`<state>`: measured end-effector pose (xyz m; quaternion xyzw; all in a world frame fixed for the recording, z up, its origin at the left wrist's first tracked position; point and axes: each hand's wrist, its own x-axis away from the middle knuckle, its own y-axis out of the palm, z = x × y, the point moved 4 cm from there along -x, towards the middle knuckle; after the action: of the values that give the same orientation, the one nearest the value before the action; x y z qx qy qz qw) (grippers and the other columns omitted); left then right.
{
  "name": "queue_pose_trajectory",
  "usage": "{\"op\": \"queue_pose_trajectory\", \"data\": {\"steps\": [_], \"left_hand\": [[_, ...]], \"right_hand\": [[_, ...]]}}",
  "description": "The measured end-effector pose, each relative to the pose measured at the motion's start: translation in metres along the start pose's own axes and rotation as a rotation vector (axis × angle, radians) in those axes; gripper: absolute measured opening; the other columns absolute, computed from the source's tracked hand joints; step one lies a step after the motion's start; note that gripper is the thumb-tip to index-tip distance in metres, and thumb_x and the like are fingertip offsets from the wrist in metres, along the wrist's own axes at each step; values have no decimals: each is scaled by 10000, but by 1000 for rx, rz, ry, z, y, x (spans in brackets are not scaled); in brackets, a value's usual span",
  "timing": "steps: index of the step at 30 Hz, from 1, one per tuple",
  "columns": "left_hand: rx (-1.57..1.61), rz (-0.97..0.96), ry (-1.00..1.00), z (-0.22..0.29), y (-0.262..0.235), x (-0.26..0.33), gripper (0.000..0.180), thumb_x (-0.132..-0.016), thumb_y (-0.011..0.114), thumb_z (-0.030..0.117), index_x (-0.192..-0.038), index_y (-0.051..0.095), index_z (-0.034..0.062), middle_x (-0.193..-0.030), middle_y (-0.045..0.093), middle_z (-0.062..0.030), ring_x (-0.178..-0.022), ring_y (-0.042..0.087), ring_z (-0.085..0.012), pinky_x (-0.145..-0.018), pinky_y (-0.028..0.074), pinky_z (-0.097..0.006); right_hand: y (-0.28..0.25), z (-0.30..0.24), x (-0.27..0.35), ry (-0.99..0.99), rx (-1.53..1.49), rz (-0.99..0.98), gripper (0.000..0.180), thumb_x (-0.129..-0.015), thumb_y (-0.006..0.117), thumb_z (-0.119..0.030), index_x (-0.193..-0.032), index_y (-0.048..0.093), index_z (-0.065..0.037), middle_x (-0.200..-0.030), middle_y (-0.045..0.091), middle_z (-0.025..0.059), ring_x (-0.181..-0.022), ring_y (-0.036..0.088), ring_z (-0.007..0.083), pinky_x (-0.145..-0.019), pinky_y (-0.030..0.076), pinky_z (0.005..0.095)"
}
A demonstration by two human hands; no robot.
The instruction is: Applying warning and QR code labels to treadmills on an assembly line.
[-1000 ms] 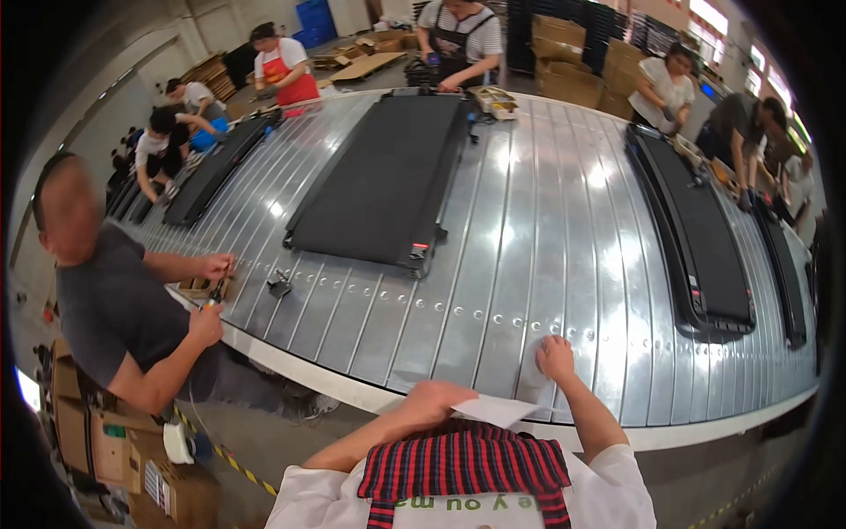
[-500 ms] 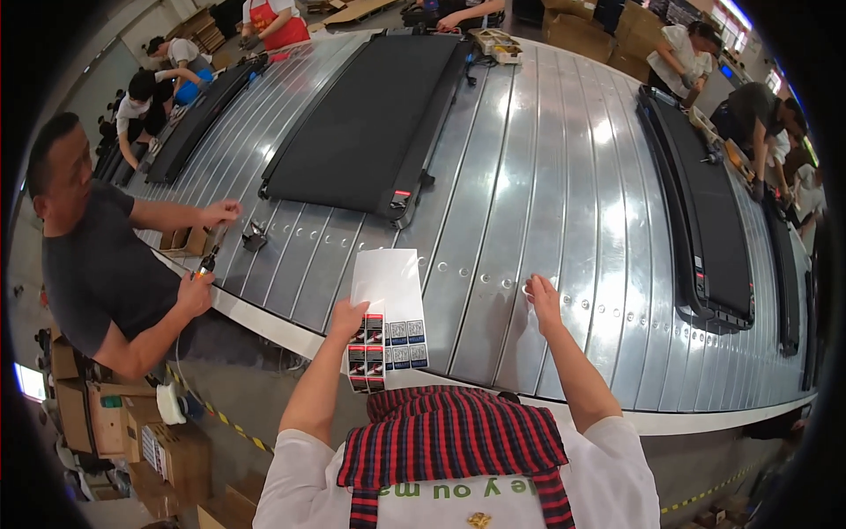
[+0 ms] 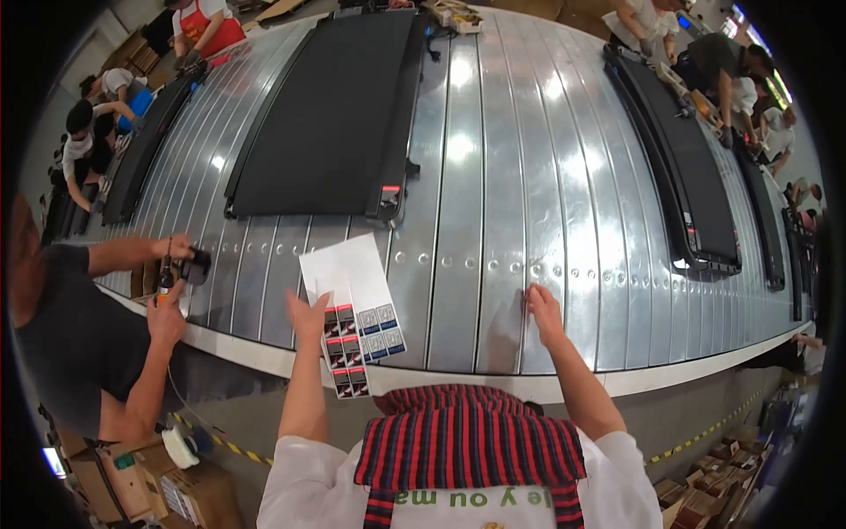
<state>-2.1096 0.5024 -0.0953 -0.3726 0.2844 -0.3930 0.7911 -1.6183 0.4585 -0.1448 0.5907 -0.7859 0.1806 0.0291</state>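
My left hand point(image 3: 308, 317) is at the left edge of the sticker sheets point(image 3: 351, 264), its thumb over the edge. The sheets are mostly blank white at the far end. Red-and-black stickers and blue-and-white stickers fill the near part, which reaches over the table's front edge. My right hand point(image 3: 545, 313) is above the metal tabletop point(image 3: 467, 291), apart from the sheets. Its fingertips are pinched together; whatever is between them is too small to make out. Beyond the sheets lies a black treadmill deck point(image 3: 326, 123) with a small red-and-white label at its near right corner.
At the left, a co-worker in a dark shirt point(image 3: 75, 326) works with an orange-and-black power screwdriver point(image 3: 165, 280) and a black part point(image 3: 196, 264). More black decks point(image 3: 696, 167) lie at the right, with people beside them. Cardboard boxes point(image 3: 198, 494) stand on the floor at lower left.
The sticker sheets have shifted left and tilted with my left hand. My right hand stays pinched over the table. The co-worker has brought the screwdriver to the black part. The whole view has shifted.
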Motion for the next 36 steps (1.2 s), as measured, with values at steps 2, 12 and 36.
{"op": "queue_pose_trajectory", "data": {"steps": [2,12,36], "left_hand": [[221,-49,52,45,-16,5,536,-729,603,219,-1154,410,-44,-1189,399,-238,-1133,377,-299,-953,283,-348],[985,-912,-111,170,130,94,508,-884,387,232,-1283,208,-26,-1334,248,-158,-1236,244,-219,-1008,196,-308],[889,-990,-72,145,112,95,553,-861,430,213,-1296,178,-16,-1342,236,-159,-1249,218,-226,-1014,190,-318]], "right_hand": [[1,-16,15,193,-189,0,446,-854,446,-312,-1171,421,0,-1067,524,100,-976,497,168,-805,391,267],[19,-15,-36,126,-322,-22,488,-861,446,-323,-1226,354,-12,-1126,454,63,-1011,440,154,-869,341,271],[39,-83,23,30,-19,24,505,-852,434,-331,-1191,391,41,-1182,443,145,-1084,415,213,-916,305,288]]}}
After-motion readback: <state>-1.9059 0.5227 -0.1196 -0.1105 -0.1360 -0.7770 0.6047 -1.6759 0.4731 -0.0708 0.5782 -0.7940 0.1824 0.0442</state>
